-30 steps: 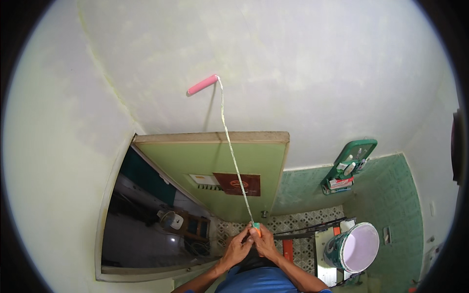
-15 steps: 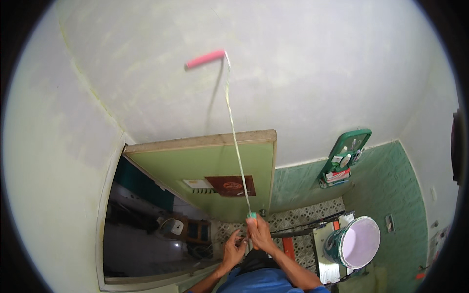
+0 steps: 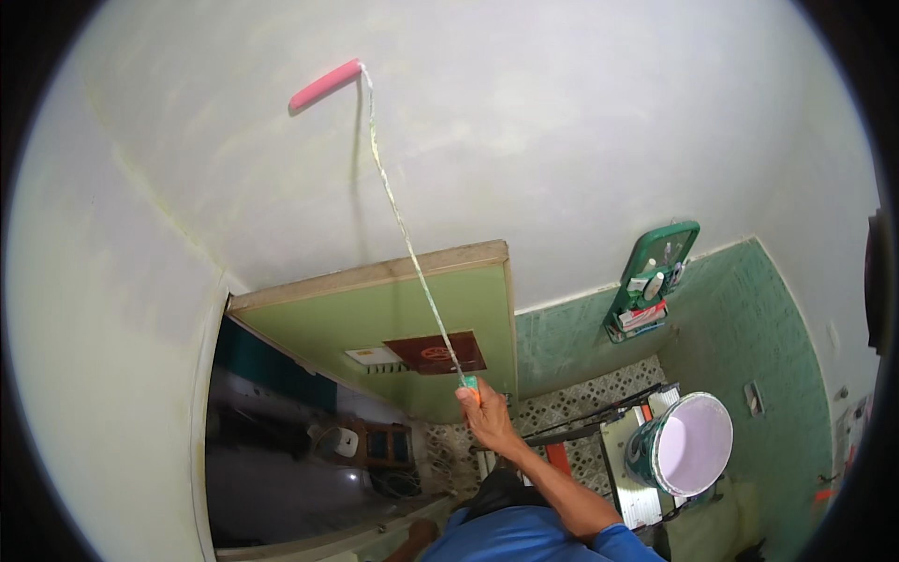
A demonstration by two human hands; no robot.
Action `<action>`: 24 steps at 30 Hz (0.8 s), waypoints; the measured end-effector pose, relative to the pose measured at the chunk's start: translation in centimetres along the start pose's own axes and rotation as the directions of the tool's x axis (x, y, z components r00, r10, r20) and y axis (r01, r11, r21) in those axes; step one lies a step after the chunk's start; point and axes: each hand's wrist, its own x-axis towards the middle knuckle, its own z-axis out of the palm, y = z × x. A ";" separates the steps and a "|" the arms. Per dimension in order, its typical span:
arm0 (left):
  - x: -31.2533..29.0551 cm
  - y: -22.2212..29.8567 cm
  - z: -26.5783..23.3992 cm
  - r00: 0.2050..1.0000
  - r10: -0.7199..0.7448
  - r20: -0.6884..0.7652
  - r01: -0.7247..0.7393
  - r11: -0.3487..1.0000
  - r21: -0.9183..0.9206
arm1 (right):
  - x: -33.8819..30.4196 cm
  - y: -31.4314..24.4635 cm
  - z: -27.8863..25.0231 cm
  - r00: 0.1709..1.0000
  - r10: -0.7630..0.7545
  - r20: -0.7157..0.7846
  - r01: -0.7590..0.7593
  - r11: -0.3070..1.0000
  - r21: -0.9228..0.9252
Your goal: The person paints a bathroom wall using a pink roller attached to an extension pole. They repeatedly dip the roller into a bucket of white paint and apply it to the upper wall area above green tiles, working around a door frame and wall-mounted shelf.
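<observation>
My right hand (image 3: 489, 423) is closed round the orange-and-green handle of a paint roller (image 3: 393, 208). The roller's long, paint-spattered rod slants up and to the left. At its far end, the pink sleeve (image 3: 324, 86) is at the pale wall (image 3: 562, 140), throwing a shadow below; I cannot tell whether it touches. My left arm (image 3: 419, 538) shows only in part at the lower edge, beside my blue shirt, and the fingers of that hand cannot be made out.
A green door (image 3: 375, 323) stands ajar below the roller, beside a dark doorway. On the right, a bucket (image 3: 695, 440) with pale lilac paint rests on a ladder's platform (image 3: 637, 501). A green-framed mirror shelf (image 3: 653, 281) with toiletries hangs above green tiles (image 3: 562, 347).
The roller sleeve has moved up and left across the wall. My left hand has dropped away from beside the handle to the lower edge, while my right hand keeps its grip.
</observation>
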 end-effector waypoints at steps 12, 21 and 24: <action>2.2 1.8 0.6 0.986 -0.130 0.103 0.139 0.986 -0.092 | -13.1 2.3 -7.1 0.937 0.350 -0.008 -0.349 0.936 0.040; 3.3 3.3 0.1 0.989 -0.076 0.126 0.084 0.995 -0.059 | -8.9 1.3 -9.0 0.939 0.342 -0.034 -0.334 0.932 0.142; 3.2 3.2 0.0 0.989 -0.078 0.128 0.087 0.994 -0.062 | -7.6 1.3 -8.7 0.966 0.256 -0.027 -0.251 0.960 0.121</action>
